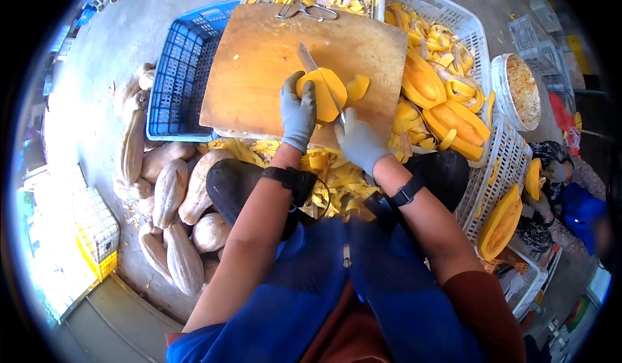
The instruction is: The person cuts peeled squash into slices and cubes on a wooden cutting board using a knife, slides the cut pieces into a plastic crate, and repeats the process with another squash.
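On the wooden cutting board (249, 71) lies a peeled orange pumpkin piece (324, 104). My left hand (299, 110), in a grey glove, grips its left side with fingers and thumb. In my right hand (360, 141), also gloved, is the handle of a knife (308, 58), whose blade runs across the piece and points away to the upper left. A small cut slice (357, 88) rests just right of the piece. A metal peeler (317, 12) lies at the board's far edge.
A blue basket (155, 113) stands left of the board, above unpeeled pumpkins (184, 259). White crates (476, 29) at the right hold peels and pumpkin halves (457, 123). Beyond are a white bucket (502, 91) and another person (580, 211).
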Demonstrator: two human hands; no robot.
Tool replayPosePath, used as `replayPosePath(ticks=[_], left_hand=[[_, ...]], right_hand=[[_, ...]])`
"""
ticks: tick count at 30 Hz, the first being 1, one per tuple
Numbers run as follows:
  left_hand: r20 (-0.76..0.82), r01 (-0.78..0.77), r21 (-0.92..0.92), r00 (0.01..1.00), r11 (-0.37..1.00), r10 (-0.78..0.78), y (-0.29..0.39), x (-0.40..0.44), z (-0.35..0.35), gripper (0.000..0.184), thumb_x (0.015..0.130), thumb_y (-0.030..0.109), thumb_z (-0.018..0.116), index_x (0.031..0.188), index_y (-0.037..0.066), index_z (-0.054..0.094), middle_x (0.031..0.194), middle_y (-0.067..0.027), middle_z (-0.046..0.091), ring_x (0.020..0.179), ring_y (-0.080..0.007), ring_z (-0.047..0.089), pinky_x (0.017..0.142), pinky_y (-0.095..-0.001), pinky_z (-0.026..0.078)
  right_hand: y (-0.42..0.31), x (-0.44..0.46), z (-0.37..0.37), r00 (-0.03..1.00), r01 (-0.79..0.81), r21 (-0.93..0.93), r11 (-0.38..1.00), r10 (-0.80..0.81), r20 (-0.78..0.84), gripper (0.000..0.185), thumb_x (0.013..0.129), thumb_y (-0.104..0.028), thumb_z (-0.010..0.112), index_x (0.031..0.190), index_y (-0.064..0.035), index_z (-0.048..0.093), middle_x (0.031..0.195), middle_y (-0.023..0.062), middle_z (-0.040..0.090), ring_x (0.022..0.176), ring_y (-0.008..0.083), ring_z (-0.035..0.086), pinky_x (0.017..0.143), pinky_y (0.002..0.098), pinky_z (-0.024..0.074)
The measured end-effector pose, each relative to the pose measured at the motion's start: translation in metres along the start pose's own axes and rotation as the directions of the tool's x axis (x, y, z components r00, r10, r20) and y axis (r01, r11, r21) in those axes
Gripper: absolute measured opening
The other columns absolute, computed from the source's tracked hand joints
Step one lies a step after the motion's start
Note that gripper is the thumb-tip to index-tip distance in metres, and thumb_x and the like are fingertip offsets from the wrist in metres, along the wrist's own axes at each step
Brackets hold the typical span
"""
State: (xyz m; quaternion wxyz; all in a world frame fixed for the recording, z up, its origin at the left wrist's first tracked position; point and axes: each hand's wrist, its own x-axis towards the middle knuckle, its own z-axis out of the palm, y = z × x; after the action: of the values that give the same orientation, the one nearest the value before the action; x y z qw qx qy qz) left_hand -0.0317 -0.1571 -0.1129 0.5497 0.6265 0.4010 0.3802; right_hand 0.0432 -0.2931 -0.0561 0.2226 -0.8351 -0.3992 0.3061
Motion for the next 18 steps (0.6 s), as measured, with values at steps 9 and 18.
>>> replayPosePath(ticks=[9, 18], left_hand=[[0.055, 0.052, -0.085, 0.997, 0.995, -0.047, 0.020, -0.002, -0.008, 0.039, 0.096, 0.032, 0.050, 0.123, 0.003, 0.052, 0.120, -0.0153, 0.054, 0.109, -0.0268, 0.052, 0.096, -0.0343, 0.041], [-0.132, 0.044, -0.243, 0.988, 0.969, -0.078, 0.008, -0.008, -0.015, 0.043, 0.097, 0.034, 0.049, 0.123, 0.000, 0.050, 0.121, -0.0149, 0.053, 0.112, -0.0238, 0.049, 0.097, -0.0346, 0.039]], right_hand=[[-0.039, -0.041, -0.068, 0.976, 0.157, 0.040, 0.987, -0.149, -0.158, 0.024, 0.092, -0.024, 0.053, 0.098, -0.0015, 0.048, 0.080, 0.0262, 0.062, 0.078, 0.0443, 0.061, 0.066, 0.0492, 0.0467], [-0.023, -0.083, -0.045, 0.976, 0.179, -0.031, 0.983, -0.181, -0.117, 0.026, 0.091, -0.023, 0.053, 0.100, -0.0013, 0.042, 0.071, 0.0275, 0.060, 0.068, 0.0464, 0.060, 0.060, 0.0546, 0.0465]])
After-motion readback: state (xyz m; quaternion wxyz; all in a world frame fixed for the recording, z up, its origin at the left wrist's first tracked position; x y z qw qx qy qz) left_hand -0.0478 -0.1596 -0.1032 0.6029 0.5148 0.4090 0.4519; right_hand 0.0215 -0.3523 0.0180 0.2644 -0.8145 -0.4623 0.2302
